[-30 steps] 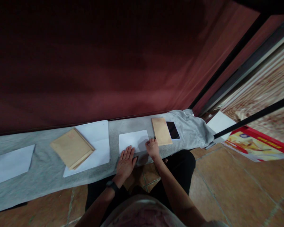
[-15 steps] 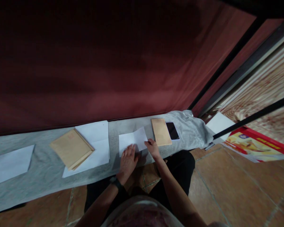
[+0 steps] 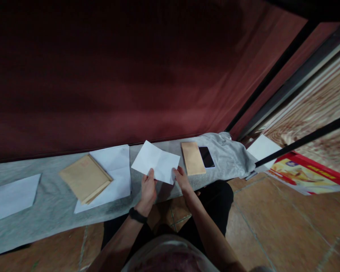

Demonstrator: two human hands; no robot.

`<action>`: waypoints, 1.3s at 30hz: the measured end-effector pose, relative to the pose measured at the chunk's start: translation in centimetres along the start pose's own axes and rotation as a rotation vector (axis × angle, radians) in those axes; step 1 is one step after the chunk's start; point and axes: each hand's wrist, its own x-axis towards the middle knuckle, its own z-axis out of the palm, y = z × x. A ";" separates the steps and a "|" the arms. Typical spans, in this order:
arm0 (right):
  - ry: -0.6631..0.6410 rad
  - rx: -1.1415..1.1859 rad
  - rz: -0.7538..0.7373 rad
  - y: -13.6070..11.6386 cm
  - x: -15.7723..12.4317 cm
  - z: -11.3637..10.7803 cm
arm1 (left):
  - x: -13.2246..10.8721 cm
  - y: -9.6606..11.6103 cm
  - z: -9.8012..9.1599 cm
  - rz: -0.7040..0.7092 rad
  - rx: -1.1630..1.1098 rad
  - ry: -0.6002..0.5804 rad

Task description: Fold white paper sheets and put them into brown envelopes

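A creased white sheet of paper (image 3: 158,162) is tilted up over the grey cloth, gripped along its near side. My left hand (image 3: 149,189) pinches its lower left edge with the thumb on top. At the lower right corner, my right hand (image 3: 181,178) pinches the same sheet between thumb and fingers. Just right of the sheet lies a brown envelope (image 3: 193,158), and a dark-screened phone (image 3: 206,156) rests against that envelope's right side. The fingers beneath the paper are partly hidden.
Several brown envelopes (image 3: 85,177) are stacked on white paper sheets (image 3: 121,181) to the left. Another white sheet (image 3: 13,196) lies at the far left of the grey cloth (image 3: 53,215). A red and yellow box (image 3: 308,173) stands on the tiled floor at right, behind a black bar.
The sheet has been raised off the cloth and turned. My left hand has gone from lying flat on it to pinching its edge; my right hand still holds the corner.
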 end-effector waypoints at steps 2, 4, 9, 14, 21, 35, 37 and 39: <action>-0.027 -0.020 0.038 1.3 -0.3 0.6 | -0.3 -1.3 -0.2 -0.077 -0.045 0.015; -0.034 -0.050 0.058 2.1 -0.5 0.8 | -0.7 -2.6 -0.7 -0.182 -0.071 -0.006; 0.008 -0.185 0.049 3.2 -0.6 -0.1 | -2.3 -4.2 -2.4 -0.355 -0.079 -0.144; 0.043 -0.311 0.041 3.6 -0.6 -0.7 | -3.7 -4.2 -3.8 -0.438 0.110 -0.355; 0.052 -0.643 -0.112 3.6 -1.1 -0.4 | -2.9 -3.9 -3.1 0.460 0.800 -0.354; -0.238 -0.767 -0.554 3.8 -5.5 3.1 | -1.3 -7.3 -4.4 0.762 1.627 -0.365; -0.227 -0.804 -0.567 4.1 -5.6 3.1 | -1.3 -7.3 -4.4 0.753 1.628 -0.355; -0.200 -0.842 -0.580 4.4 -5.4 2.5 | -1.2 -7.3 -4.5 0.750 1.610 -0.327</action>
